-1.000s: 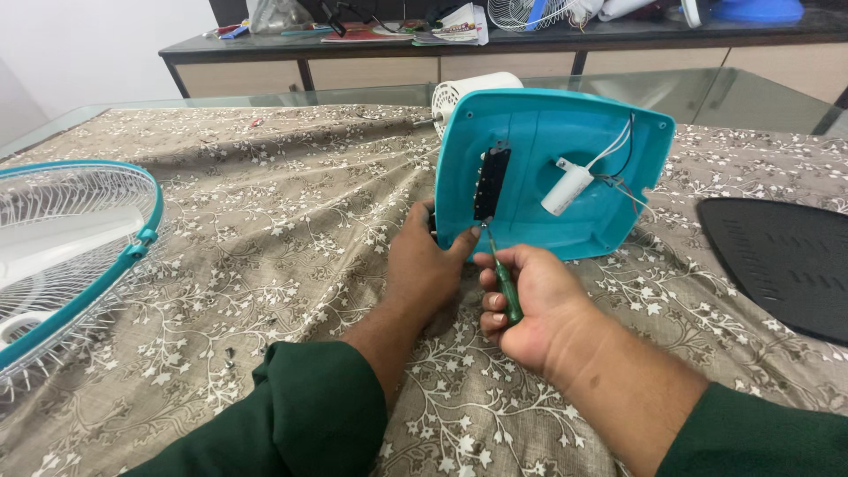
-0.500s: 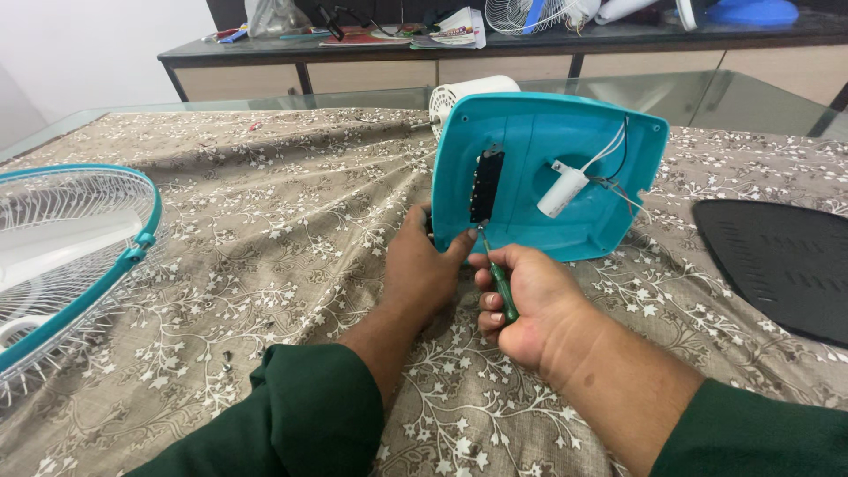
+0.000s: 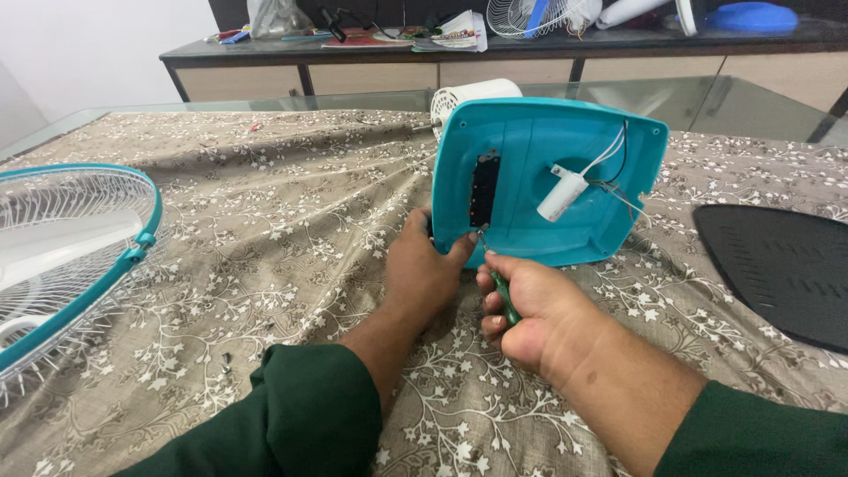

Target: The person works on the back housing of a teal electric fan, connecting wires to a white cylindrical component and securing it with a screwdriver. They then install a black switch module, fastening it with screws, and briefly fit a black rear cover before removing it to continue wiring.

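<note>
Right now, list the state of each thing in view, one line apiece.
Teal fan base: tipped up, underside open, wiring showing.
White capacitor: inside base, wired.
Green screwdriver: tip at base.
Left hand: steadying base edge.
Right hand: gripping screwdriver.
Fan grille: lying flat.
Black panel: lying flat.

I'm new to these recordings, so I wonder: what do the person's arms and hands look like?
Both hands, the left hand and the right hand, are bare: no gloves, rings or watch show. Each forearm is uncovered up to a dark green sleeve of plain cloth, pushed back from the wrist.
</note>
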